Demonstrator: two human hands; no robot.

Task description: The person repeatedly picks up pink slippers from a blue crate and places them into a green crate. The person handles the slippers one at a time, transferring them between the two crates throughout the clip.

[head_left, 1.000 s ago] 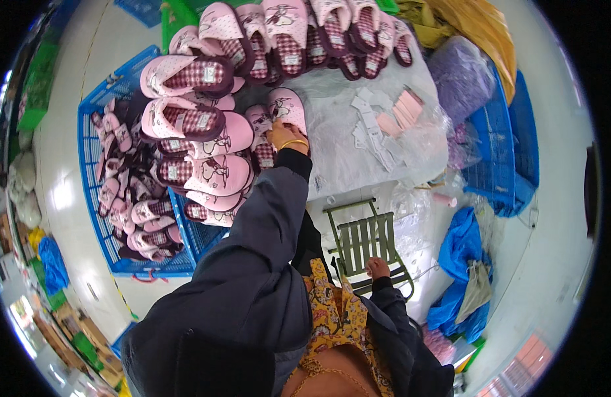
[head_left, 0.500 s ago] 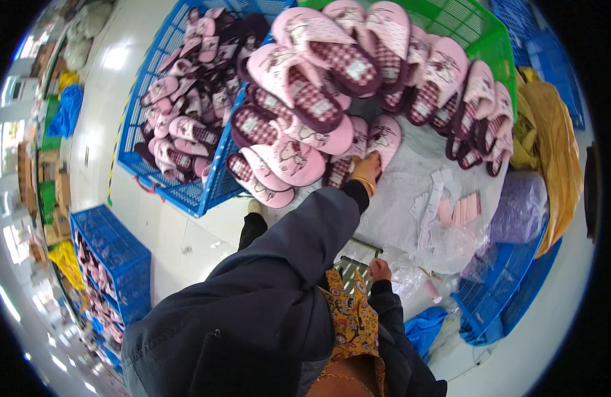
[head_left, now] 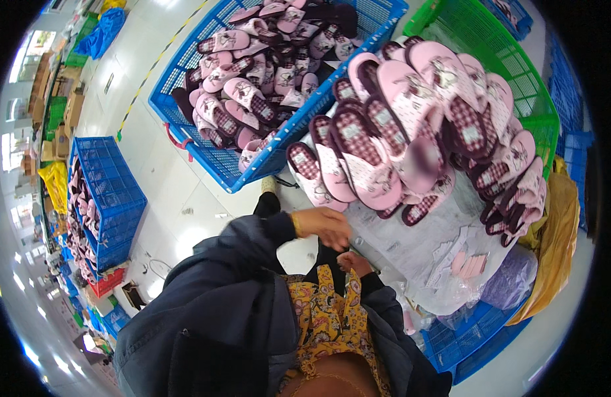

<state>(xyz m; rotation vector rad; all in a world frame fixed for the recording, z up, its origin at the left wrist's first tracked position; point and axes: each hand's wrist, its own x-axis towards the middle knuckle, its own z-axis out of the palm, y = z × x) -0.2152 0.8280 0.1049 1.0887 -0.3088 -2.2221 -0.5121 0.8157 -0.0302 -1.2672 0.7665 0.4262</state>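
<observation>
Pink slippers (head_left: 411, 126), with checked maroon insoles and small cartoon prints, lie heaped on a surface (head_left: 411, 248) covered in clear plastic sheeting, filling the picture from about 12 to 3 o'clock of the person's hands. The left hand (head_left: 326, 226) hangs just below the lowest slippers of the heap, at their 7 o'clock edge, with the fingers curled downward; whether it is gripping anything cannot be told, since the palm faces away and nothing shows between the fingers. It wears a thin yellow band at the wrist above a dark blue sleeve (head_left: 246, 264). The right hand (head_left: 354, 263) sits just beneath it, at 5 o'clock of the left, close to the body and touching the edge of the sheeted surface; its fingers are tucked in and its grip cannot be told either. A blue crate (head_left: 266, 165) at 11 o'clock holds more pink and dark slippers in a loose pile, and a green crate (head_left: 524, 79) stands behind the heap at 1 o'clock. Small pink tags (head_left: 469, 263) lie on the sheeting at 3 o'clock of the hands, beside a purple bag (head_left: 510, 281) and a yellow bag (head_left: 557, 245). Another blue crate (head_left: 110, 192) stands on the white floor (head_left: 166, 198) at 9 o'clock.
</observation>
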